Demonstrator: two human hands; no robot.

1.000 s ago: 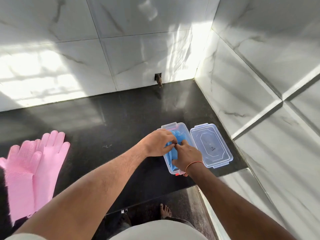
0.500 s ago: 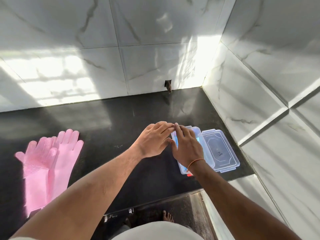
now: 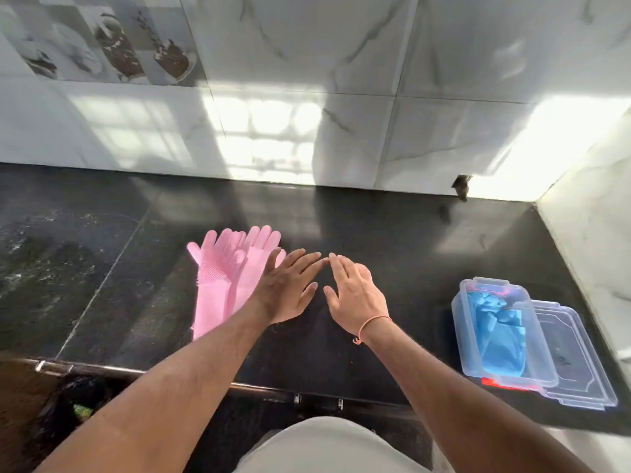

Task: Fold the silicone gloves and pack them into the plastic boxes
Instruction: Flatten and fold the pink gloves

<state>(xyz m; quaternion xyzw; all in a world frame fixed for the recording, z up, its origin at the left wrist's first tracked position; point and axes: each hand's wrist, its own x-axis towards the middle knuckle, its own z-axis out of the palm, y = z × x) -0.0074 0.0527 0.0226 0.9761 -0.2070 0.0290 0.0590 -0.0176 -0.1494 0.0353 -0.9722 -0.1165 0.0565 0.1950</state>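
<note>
While the blue gloves [image 3: 495, 336] lay boxed, my left hand [image 3: 290, 288] and right hand [image 3: 355, 291] hovered open, empty, beside the pink gloves [image 3: 225, 278].

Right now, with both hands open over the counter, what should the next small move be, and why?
Probably the left hand should slide a little left and take hold of the pink gloves. They lie flat and unfolded on the black counter, partly under that hand, while the blue gloves already sit in the clear box. The right hand is empty too.
</note>
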